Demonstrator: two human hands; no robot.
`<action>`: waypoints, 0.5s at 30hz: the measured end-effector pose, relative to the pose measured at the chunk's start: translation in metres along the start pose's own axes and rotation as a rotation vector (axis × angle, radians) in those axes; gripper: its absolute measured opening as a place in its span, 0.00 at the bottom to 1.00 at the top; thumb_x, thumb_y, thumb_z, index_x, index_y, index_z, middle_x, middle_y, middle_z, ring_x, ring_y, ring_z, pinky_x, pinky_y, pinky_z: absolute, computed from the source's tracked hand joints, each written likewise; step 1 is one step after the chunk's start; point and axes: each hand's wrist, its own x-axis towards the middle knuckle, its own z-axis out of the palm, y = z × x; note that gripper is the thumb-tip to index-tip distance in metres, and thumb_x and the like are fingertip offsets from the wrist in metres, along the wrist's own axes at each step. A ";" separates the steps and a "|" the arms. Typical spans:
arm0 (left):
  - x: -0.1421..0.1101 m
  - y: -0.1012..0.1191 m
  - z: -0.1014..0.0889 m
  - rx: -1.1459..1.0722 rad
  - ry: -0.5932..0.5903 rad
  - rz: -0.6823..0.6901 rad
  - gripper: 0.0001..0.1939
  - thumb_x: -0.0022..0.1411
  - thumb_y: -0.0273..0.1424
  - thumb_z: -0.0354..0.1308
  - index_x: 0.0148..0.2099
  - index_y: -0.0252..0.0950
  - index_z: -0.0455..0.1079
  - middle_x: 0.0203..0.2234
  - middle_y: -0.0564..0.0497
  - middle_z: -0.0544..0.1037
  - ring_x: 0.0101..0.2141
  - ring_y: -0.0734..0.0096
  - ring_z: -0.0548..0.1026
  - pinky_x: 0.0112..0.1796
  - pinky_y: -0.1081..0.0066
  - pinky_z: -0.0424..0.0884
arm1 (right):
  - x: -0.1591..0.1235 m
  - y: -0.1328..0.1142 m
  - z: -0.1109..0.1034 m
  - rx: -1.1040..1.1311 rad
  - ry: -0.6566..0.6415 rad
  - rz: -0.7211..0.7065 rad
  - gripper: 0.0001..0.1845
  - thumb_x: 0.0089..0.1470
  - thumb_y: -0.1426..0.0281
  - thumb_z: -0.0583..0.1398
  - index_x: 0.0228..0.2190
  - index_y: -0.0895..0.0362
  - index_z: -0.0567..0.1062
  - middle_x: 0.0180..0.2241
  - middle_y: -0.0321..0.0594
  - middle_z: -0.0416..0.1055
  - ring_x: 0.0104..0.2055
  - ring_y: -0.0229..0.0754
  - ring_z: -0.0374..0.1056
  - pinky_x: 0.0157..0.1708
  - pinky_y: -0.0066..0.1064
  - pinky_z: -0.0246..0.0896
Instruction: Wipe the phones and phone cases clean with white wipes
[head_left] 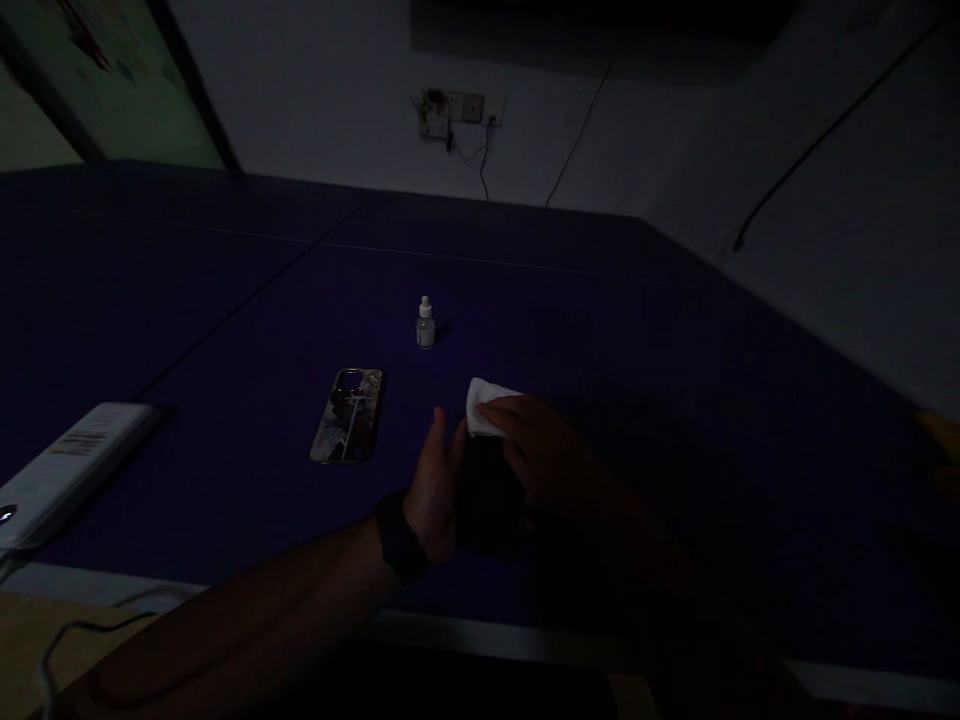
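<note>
My left hand (pixel 433 490), with a black band on its wrist, grips the edge of a dark flat rectangular object (pixel 489 492), possibly a phone, though the dimness hides its details. My right hand (pixel 541 450) pinches a white folded wipe (pixel 486 408) and presses it on the upper end of that object. To the left lies a phone in a patterned case (pixel 348 415), face down on the blue table (pixel 247 480). Beyond my hands stands a small white dropper bottle (pixel 425 325).
A white rectangular device (pixel 75 472) lies at the table's left edge. A wall socket panel (pixel 454 115) with dangling cables sits behind the table. A yellow object (pixel 937 435) shows at the right edge. A wooden surface with a cable (pixel 52 640) lies at lower left.
</note>
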 end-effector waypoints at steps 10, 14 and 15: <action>0.005 0.000 0.002 -0.072 0.088 0.019 0.40 0.71 0.59 0.37 0.67 0.36 0.63 0.45 0.41 0.80 0.47 0.52 0.80 0.51 0.54 0.72 | 0.000 -0.010 -0.002 0.094 -0.073 -0.049 0.23 0.56 0.83 0.53 0.49 0.58 0.77 0.48 0.50 0.77 0.51 0.50 0.72 0.53 0.47 0.71; 0.003 0.000 0.001 -0.074 0.046 0.007 0.40 0.68 0.62 0.41 0.68 0.40 0.63 0.46 0.41 0.80 0.45 0.50 0.80 0.49 0.52 0.72 | 0.001 -0.008 0.001 0.079 -0.025 -0.004 0.27 0.54 0.85 0.52 0.51 0.58 0.77 0.49 0.50 0.77 0.52 0.51 0.71 0.55 0.50 0.69; 0.004 0.000 0.000 -0.091 0.047 0.008 0.40 0.68 0.61 0.42 0.67 0.37 0.64 0.45 0.40 0.80 0.45 0.50 0.80 0.49 0.52 0.72 | 0.002 -0.009 0.000 0.096 -0.054 -0.029 0.27 0.53 0.85 0.52 0.50 0.58 0.77 0.48 0.49 0.77 0.51 0.50 0.72 0.54 0.49 0.70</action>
